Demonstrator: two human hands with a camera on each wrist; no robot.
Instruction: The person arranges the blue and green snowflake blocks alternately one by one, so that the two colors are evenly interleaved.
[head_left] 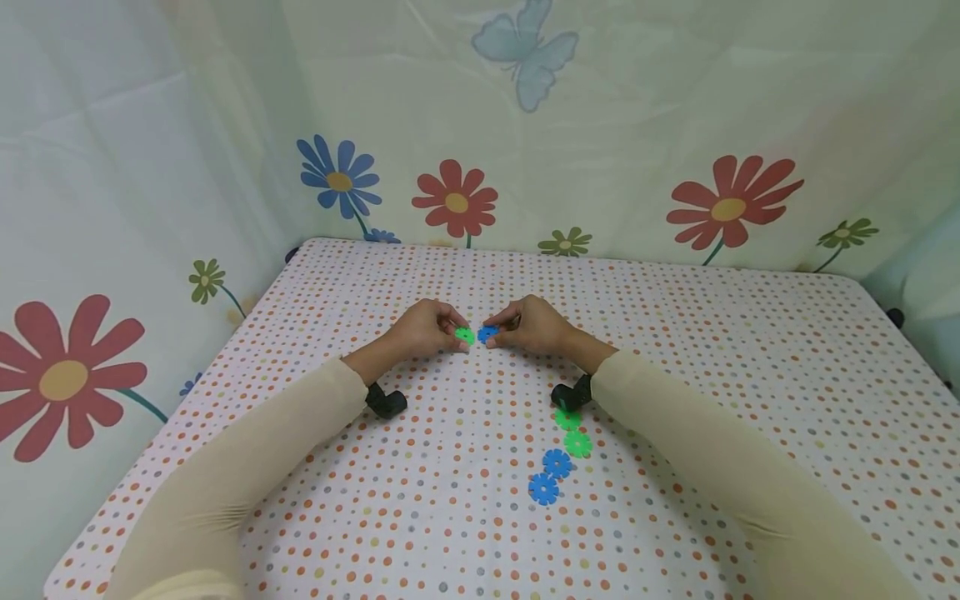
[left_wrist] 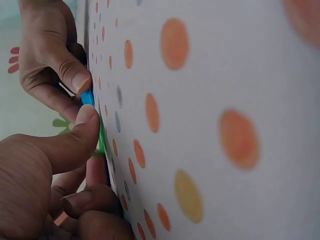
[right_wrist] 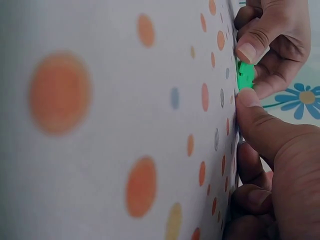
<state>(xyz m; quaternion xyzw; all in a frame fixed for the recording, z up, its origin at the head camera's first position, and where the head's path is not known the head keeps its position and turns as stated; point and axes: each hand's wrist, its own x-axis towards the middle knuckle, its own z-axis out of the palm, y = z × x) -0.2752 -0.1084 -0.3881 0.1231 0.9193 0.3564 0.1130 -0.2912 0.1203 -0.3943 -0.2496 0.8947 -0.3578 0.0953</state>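
Left hand [head_left: 429,327], one: yours, with thumb and fingers pinching a green notched disc [head_left: 465,335] by its edge. Right hand [head_left: 538,325], one: yours, with thumb and fingers pinching a blue notched disc [head_left: 487,333]. The two held discs sit just beside each other between your hands, low over the spotted tablecloth [head_left: 450,517]; whether their rims touch, you cannot tell.

Loose discs, four, lying on the cloth near your right forearm: an upper green disc [head_left: 568,421], partly covered by the black wrist camera [head_left: 572,393]; a lower green disc [head_left: 578,443] just below it; an upper blue disc [head_left: 557,463]; a lower blue disc [head_left: 543,489], nearest you.

Backdrop, one: a pale curtain [head_left: 622,125] printed with flowers and a butterfly, behind the table's far edge.
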